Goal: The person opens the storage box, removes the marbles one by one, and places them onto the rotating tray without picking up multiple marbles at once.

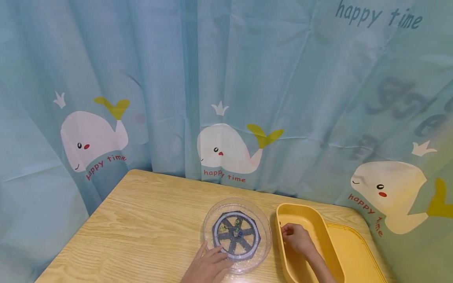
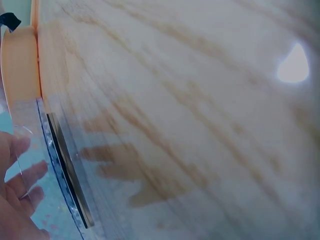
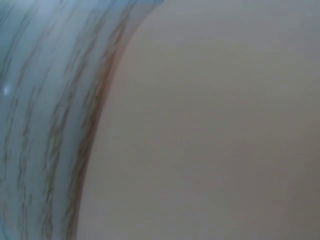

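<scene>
A round clear plastic dish (image 1: 266, 247) holds a dark wheel-shaped piece (image 1: 232, 245) with spokes and a pale ring; small green, yellow and blue bits sit at its middle. My left hand (image 1: 209, 265) rests at the dish's near-left rim with loosely spread fingers, the fingertips over the edge. In the left wrist view those fingers (image 2: 31, 177) show against the clear wall. Inside a yellow bin (image 1: 330, 241), my right hand (image 1: 298, 238) is at the left wall, thumb and fingertips drawn together by the rim. A small dark piece (image 2: 10, 21) appears at the fingertips; its kind is unclear.
A yellow lid or tray (image 1: 355, 251) lies right of the bin on the wood-grain table (image 1: 141, 228). Behind the table hangs a blue curtain (image 1: 166, 98) printed with whales. The right wrist view shows mostly the bin's blurred wall (image 3: 200, 130).
</scene>
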The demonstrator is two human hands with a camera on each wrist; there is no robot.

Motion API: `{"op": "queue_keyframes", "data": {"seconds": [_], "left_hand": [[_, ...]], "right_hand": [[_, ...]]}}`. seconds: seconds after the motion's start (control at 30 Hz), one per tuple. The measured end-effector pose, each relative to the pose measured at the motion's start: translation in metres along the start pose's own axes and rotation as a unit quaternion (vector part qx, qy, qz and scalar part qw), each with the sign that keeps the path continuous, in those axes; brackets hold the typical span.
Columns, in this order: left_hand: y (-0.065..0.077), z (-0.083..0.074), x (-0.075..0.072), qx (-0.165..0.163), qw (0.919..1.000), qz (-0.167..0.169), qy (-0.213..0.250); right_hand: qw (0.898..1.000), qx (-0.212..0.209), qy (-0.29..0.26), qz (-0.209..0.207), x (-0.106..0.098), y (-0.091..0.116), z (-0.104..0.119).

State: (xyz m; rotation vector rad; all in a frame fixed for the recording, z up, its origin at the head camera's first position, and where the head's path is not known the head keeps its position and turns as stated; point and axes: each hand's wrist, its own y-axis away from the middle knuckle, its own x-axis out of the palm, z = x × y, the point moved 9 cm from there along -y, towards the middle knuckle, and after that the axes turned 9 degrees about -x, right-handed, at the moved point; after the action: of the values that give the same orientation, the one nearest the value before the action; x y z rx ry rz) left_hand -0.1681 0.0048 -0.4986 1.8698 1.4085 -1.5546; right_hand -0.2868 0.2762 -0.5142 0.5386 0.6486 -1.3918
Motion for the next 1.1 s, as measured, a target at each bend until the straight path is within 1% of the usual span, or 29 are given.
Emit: {"op": "queue_keyframes", "data": {"seconds": [0.13,0.3,0.57,0.7,0.77,0.87,0.97,1.1], "left_hand": [[0.0,0.0,0.0,0.001,1.0,-0.002,0.0],[0.001,0.0,-0.001,0.002,1.0,-0.006,0.004],[0.0,-0.001,-0.002,-0.003,1.0,0.0,0.007],[0.0,-0.001,-0.003,-0.006,0.9999,0.003,0.008],[0.0,-0.001,-0.003,-0.006,0.9999,0.003,0.009],[0.0,0.0,-0.003,-0.009,0.9999,0.006,0.009],[0.0,0.0,-0.003,-0.008,0.9999,0.004,0.009],[0.0,0.0,-0.003,-0.008,0.9999,0.004,0.009]], "right_hand": [[1.0,-0.002,0.007,0.003,-0.002,0.001,0.002],[1.0,-0.004,-0.003,0.004,-0.009,0.002,0.008],[0.999,-0.029,-0.009,-0.032,-0.031,-0.003,0.021],[0.998,-0.043,-0.008,-0.035,-0.037,-0.005,0.034],[0.998,-0.046,-0.006,-0.037,-0.037,-0.005,0.042],[0.997,-0.056,-0.02,-0.043,-0.032,-0.006,0.056],[0.996,-0.066,-0.037,-0.044,-0.022,-0.007,0.069],[0.996,-0.068,-0.056,-0.028,-0.003,-0.009,0.081]]}}
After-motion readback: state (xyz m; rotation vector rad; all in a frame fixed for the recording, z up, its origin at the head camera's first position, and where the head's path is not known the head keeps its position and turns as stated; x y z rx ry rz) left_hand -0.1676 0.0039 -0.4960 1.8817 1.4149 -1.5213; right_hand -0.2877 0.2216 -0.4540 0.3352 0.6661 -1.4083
